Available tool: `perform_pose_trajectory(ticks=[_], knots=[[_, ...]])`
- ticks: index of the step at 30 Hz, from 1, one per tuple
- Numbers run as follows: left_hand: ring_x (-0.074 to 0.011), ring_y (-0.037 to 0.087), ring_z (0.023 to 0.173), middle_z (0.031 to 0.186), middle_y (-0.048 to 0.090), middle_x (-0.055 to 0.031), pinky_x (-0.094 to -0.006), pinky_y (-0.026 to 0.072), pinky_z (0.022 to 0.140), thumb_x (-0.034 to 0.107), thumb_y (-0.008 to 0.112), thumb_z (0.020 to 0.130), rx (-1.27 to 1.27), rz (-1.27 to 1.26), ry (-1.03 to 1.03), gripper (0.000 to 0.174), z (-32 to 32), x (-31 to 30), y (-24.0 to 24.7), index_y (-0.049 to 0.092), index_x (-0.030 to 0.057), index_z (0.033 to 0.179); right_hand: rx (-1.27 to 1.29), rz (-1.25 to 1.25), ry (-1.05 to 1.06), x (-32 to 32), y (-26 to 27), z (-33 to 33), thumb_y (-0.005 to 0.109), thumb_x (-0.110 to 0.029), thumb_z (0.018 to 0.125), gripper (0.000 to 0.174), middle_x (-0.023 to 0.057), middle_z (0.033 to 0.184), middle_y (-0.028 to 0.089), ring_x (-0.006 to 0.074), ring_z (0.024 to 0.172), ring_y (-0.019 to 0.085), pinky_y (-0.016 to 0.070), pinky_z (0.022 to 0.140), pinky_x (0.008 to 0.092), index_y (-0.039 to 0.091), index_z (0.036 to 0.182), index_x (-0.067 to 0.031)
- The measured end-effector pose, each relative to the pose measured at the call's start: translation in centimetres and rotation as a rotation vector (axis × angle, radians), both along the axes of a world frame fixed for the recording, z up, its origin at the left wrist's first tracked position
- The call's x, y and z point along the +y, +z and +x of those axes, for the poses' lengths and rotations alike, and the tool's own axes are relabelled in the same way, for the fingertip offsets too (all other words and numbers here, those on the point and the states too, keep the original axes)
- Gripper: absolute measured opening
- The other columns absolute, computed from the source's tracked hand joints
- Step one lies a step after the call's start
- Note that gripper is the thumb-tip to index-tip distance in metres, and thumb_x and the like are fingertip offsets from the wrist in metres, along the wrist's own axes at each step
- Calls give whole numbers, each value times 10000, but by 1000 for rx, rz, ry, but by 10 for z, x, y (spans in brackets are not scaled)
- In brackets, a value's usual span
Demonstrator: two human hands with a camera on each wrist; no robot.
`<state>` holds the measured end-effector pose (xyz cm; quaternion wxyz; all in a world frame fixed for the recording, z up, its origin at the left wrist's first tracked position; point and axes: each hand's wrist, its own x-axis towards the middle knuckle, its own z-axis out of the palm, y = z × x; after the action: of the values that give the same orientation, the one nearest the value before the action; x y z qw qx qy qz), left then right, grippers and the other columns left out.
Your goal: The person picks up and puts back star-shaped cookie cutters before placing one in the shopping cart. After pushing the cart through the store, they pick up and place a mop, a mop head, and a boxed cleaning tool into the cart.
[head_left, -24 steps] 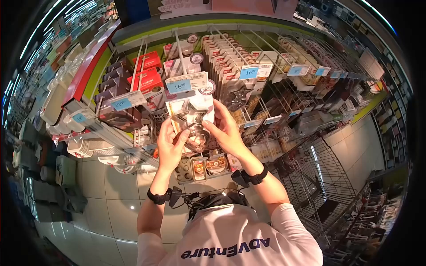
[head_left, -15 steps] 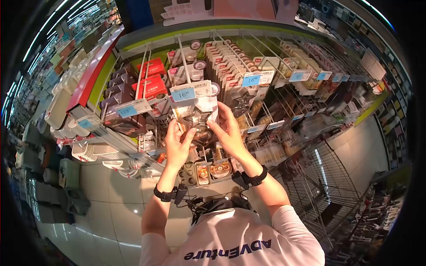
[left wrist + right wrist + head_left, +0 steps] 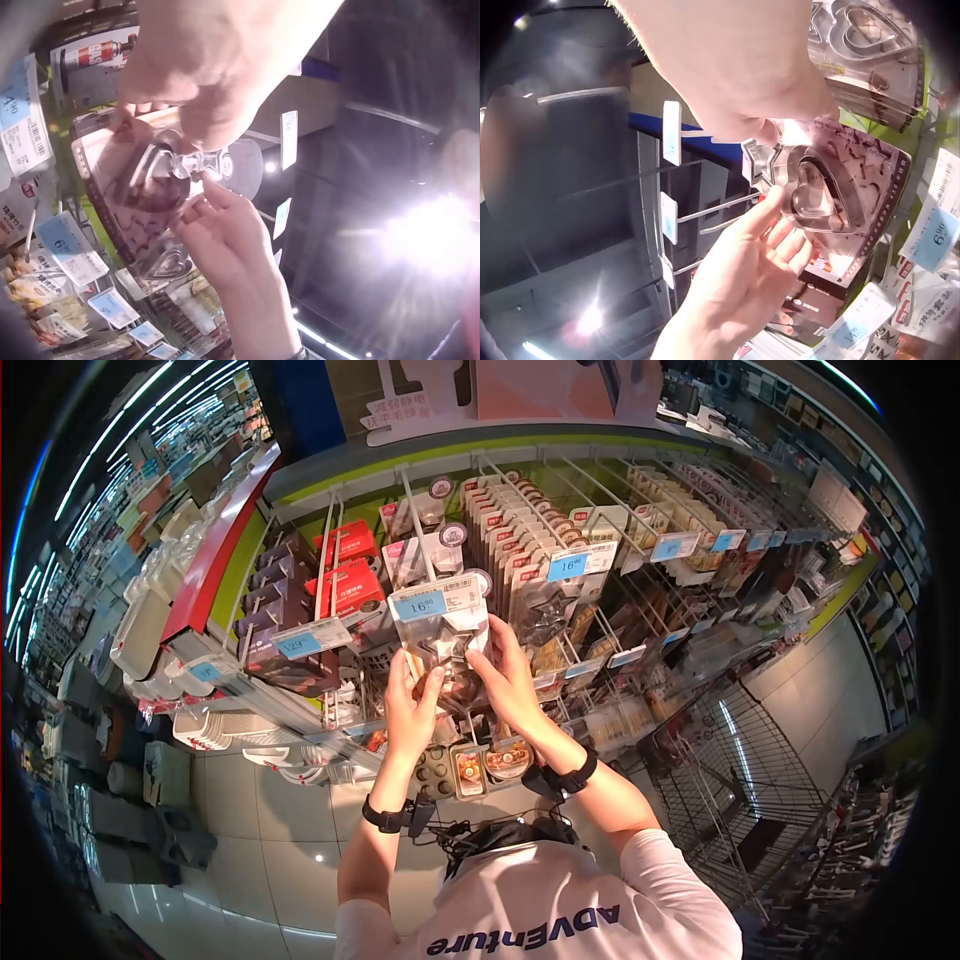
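Note:
Both hands hold a carded pack of metal cookie cutters [image 3: 460,678] by its sides, just below a hook's blue price tag [image 3: 425,604]. A star cutter and a heart cutter [image 3: 810,191] show through the clear plastic. My left hand [image 3: 410,705] grips the left edge, thumb on the front. On the right edge is my right hand [image 3: 508,682], its thumb laid over the plastic near the star. The pack's upper part is overlapped by the price tag in the head view. Fingers behind the card are mostly hidden.
Similar carded packs [image 3: 500,520] hang in a row to the right. Red boxes [image 3: 352,588] hang to the left on another hook. Several long hooks with price tags jut toward me. A wire shopping cart [image 3: 735,790] stands at the right, and baking tins [image 3: 470,772] sit low down.
Both hands have moved the cookie cutter pack up toward the hook's price tag, which now overlaps its top. The head view has shifted slightly. Both hands keep their hold.

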<state>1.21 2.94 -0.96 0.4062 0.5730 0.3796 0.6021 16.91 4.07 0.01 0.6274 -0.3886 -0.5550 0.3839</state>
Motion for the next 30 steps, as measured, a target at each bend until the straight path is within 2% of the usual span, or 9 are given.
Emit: perform_pose_trajectory(ticks=[5,12,15,18,19,20,21,26,30], knots=[[-318,458,1318,1400,449,-212,-432,410,1067,196,732,888,430,77,338,730,-11,7,-12,327,-10,1459,-178,63,-123,60,-6,-11,593,-135,951,586,278,1283,557,375,1196,563,438,1004,422,336,1451,29],[-239,547,1229,1407,491,-129,-374,463,994,82,701,893,306,-95,93,597,-37,-21,-24,413,19,1412,-499,-10,-296,165,-66,-28,547,-298,947,689,368,1255,544,463,1159,577,480,954,480,291,1464,79],[-216,599,1120,1323,535,-120,-361,492,957,66,694,902,219,-157,4,481,-39,-32,-20,496,18,1338,-1098,-46,-529,134,-36,-39,526,-141,864,604,338,1196,574,362,961,647,544,766,332,379,1352,184],[-197,610,1096,1237,602,-130,-337,485,962,35,626,940,254,-216,-103,396,-36,-50,-4,507,-8,1315,-1057,-6,-314,72,-1,-26,529,-57,793,535,338,1156,579,340,852,640,527,639,328,454,1256,198],[-195,610,1095,1211,618,-137,-330,481,964,28,608,949,265,-206,-172,376,-32,-52,-5,509,-19,1308,-779,-76,-191,57,-1,-13,585,-34,751,463,363,1167,559,406,849,617,537,701,400,516,1170,153],[-195,609,1079,1212,608,-141,-318,481,951,31,585,960,315,-237,-215,373,-33,-52,-11,498,-20,1319,-719,127,-198,29,-4,-2,617,-71,808,411,319,1080,619,449,1077,597,490,868,514,519,1164,111],[-195,609,1064,1213,597,-145,-306,482,938,34,561,971,370,-268,-249,372,-36,-53,-21,487,-21,1331,-667,63,24,-5,6,15,650,-120,826,412,316,1199,570,449,1190,521,433,971,507,527,1150,102],[-202,610,1044,1188,595,-146,-301,467,950,9,537,963,335,-187,-639,371,-24,-56,-52,491,-33,1329,-713,-161,742,-119,-12,124,668,-353,918,548,274,1142,630,427,1092,601,481,933,472,553,1229,83],[-138,602,1000,1076,649,-80,-278,459,937,66,637,956,298,-318,-782,358,25,-50,-72,532,-26,1286,-521,-470,516,-208,-23,246,612,-452,966,622,212,1229,643,314,1120,630,506,965,409,535,1307,62]])
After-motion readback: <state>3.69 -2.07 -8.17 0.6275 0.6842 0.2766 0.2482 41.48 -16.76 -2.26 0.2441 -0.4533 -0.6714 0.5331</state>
